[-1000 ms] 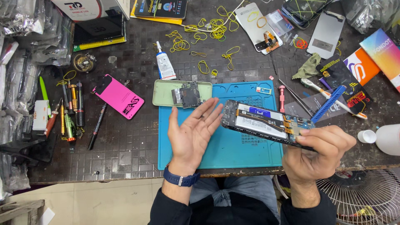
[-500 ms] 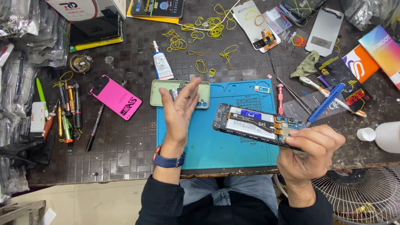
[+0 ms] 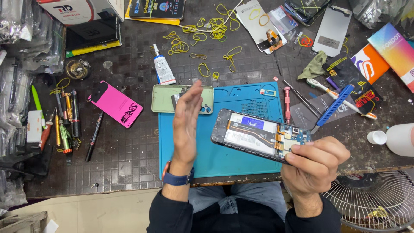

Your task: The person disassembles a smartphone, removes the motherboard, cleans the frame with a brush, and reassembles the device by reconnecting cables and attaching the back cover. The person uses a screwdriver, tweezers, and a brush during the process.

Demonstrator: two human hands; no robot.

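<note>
Dark workbench (image 3: 129, 146) under blue mat (image 3: 241, 162), pink cover (image 3: 114, 103)

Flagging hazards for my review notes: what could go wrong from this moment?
1. The right hand grips the opened phone by one end only, in the air over the blue mat; it could slip and drop.
2. Its flex cable and board are bare, so a stray touch could harm them.
3. The left hand hovers near the green back cover and could knock it.

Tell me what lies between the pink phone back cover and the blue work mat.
In the head view, only bare dark tiled tabletop lies between the pink back cover and the blue mat; the pale green back cover sits just above that stretch.
</note>
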